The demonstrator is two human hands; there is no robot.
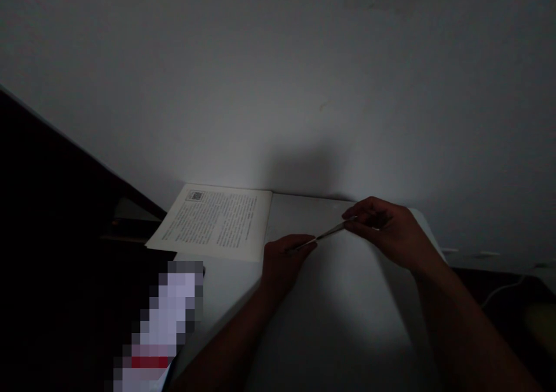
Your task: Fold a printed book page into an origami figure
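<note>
- Forearms, two, yours [471, 322], nearest the head camera; both run off the bottom of the view.
- Right hand [386, 233]: thumb and fingertips pinched narrow on one end of a slender tool [333, 229], held above the table and slanting down towards your other hand.
- Left hand [282, 262]: fingers closed in a narrow pinch on a thin pale strip [307, 243], its end meeting the tool's tip.
- Table [321, 305], white, beneath both your hands, set against a pale wall [243, 91].
- Printed sheet [212, 221], with a square code in one corner, lying left of your hands; your left hand covers part of its near right corner.
- Bright object [174, 311], at your lower left, masked by pixel blocks and cut off below; identity unclear.
- Cable [504, 288], pale, beyond your right forearm, in dimness.
- Hard to make out: the tool's exact kind, and whether tool and strip are one piece.
</note>
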